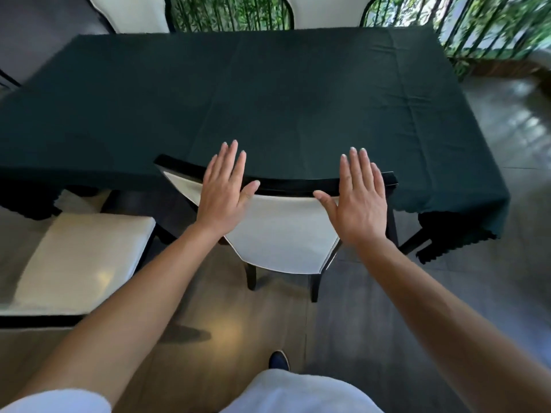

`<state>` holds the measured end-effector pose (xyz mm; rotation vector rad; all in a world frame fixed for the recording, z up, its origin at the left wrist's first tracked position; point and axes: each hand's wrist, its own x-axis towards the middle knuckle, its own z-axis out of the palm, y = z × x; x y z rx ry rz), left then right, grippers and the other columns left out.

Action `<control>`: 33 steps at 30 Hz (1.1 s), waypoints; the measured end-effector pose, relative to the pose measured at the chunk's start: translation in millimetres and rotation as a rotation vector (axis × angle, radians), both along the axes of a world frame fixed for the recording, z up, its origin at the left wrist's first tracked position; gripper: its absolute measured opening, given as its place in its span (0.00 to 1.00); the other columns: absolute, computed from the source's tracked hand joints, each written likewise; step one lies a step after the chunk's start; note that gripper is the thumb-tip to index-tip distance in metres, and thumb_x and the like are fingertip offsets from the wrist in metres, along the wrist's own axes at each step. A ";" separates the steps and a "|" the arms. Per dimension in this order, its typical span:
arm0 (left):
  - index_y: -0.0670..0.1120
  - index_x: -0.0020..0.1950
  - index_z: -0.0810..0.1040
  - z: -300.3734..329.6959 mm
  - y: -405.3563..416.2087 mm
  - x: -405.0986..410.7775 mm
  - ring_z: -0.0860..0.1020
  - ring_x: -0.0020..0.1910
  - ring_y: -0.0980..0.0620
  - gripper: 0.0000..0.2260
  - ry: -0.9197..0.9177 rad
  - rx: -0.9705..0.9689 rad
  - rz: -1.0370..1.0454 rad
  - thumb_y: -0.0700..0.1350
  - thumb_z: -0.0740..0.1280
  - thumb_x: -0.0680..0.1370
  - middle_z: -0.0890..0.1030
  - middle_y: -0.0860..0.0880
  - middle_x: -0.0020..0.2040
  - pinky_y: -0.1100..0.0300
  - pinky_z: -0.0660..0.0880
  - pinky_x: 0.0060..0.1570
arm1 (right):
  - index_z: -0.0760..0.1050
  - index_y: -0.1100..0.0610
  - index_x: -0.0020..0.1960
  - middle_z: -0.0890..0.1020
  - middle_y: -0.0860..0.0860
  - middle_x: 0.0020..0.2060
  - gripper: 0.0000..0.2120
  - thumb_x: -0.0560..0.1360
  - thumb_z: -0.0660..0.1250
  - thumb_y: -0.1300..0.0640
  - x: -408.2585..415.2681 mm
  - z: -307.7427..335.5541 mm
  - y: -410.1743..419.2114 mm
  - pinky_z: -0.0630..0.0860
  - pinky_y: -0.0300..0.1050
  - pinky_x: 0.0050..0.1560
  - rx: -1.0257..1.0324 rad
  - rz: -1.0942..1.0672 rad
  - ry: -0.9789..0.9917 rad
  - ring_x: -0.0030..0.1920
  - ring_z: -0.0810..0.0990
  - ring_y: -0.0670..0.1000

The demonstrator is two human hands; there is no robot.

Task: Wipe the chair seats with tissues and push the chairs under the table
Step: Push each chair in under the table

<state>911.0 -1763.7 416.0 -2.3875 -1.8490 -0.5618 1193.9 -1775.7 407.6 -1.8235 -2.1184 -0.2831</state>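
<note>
Four chairs show around one table, which fills the upper half of the frame under a dark green cloth. The centre chair, in the middle of the frame, stands with its white padded back facing the camera and its black top rail touching or just beside the near table edge; its seat is hidden under the cloth, and two black rear legs stand on the floor below. A second chair sits at the left edge of the frame, its cream seat in full view, pulled out from the table's near left corner. Two more chair backs appear at the top of the frame beyond the far table edge: one at upper left and one at upper centre-right, both white with dark trim. Two hands show, both bare. The left hand lies flat with fingers straight and close together, the palm against the upper left of the centre chair's back, the fingers reaching over the black rail, the thumb spread to the right. The right hand mirrors it on the upper right of the same back, fingers straight, thumb spread to the left. Neither hand curls round anything; both are released and flat, holding nothing. At the bottom centre of the frame one dark shoe shows above pale clothing.
</note>
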 end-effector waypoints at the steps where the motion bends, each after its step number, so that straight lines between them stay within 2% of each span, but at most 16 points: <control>1: 0.38 0.81 0.60 1.4 8.3 -6.2 0.52 0.83 0.41 0.34 0.012 0.004 -0.013 0.62 0.46 0.86 0.55 0.40 0.83 0.45 0.51 0.82 | 0.54 0.64 0.82 0.56 0.60 0.83 0.42 0.83 0.46 0.31 -5.8 1.9 4.4 0.49 0.56 0.83 -0.010 -0.017 -0.001 0.84 0.50 0.58; 5: 0.38 0.81 0.62 -2.0 30.6 -37.8 0.56 0.83 0.42 0.34 0.044 0.023 -0.072 0.63 0.45 0.86 0.60 0.41 0.83 0.45 0.54 0.81 | 0.55 0.64 0.82 0.57 0.59 0.82 0.42 0.82 0.46 0.32 -37.0 2.5 9.9 0.48 0.55 0.83 -0.014 -0.062 0.021 0.84 0.51 0.57; 10: 0.36 0.81 0.58 6.4 51.1 -62.9 0.55 0.83 0.41 0.38 0.043 -0.021 -0.087 0.65 0.42 0.84 0.57 0.40 0.83 0.45 0.52 0.81 | 0.57 0.63 0.82 0.61 0.58 0.82 0.41 0.82 0.49 0.32 -65.0 4.1 25.0 0.48 0.55 0.82 0.000 -0.067 0.046 0.83 0.53 0.57; 14: 0.34 0.81 0.59 -4.3 51.6 -44.3 0.57 0.82 0.39 0.36 0.061 0.020 -0.041 0.63 0.44 0.86 0.59 0.36 0.82 0.44 0.55 0.81 | 0.60 0.62 0.81 0.67 0.57 0.79 0.40 0.82 0.54 0.32 -43.3 -3.7 37.2 0.54 0.55 0.79 0.072 -0.042 0.053 0.80 0.62 0.58; 18: 0.34 0.80 0.61 -3.8 58.1 4.3 0.59 0.81 0.38 0.36 0.012 0.025 0.019 0.63 0.47 0.86 0.60 0.35 0.81 0.43 0.57 0.80 | 0.59 0.61 0.81 0.65 0.57 0.80 0.41 0.81 0.51 0.31 3.4 2.4 61.7 0.56 0.56 0.80 0.020 -0.016 0.052 0.81 0.61 0.57; 24: 0.37 0.81 0.58 -12.7 60.6 40.3 0.56 0.83 0.41 0.36 0.025 0.033 0.015 0.64 0.45 0.85 0.56 0.39 0.83 0.46 0.55 0.79 | 0.62 0.64 0.80 0.66 0.60 0.79 0.41 0.82 0.51 0.33 37.6 -7.6 71.1 0.58 0.58 0.80 0.070 -0.006 0.054 0.79 0.65 0.61; 29: 0.36 0.82 0.56 -8.3 79.6 -7.5 0.53 0.83 0.41 0.41 0.067 -0.074 0.049 0.68 0.44 0.82 0.56 0.38 0.83 0.45 0.51 0.81 | 0.62 0.64 0.80 0.64 0.61 0.80 0.39 0.83 0.54 0.34 -16.1 -14.5 68.9 0.57 0.58 0.81 0.073 -0.023 0.081 0.81 0.62 0.60; 33: 0.37 0.83 0.51 -18.8 73.2 -36.3 0.49 0.84 0.43 0.43 0.113 -0.118 0.079 0.69 0.42 0.81 0.52 0.39 0.84 0.46 0.48 0.82 | 0.63 0.64 0.80 0.65 0.60 0.80 0.37 0.84 0.54 0.36 -42.7 -32.0 58.7 0.56 0.56 0.80 0.137 -0.010 0.068 0.81 0.62 0.59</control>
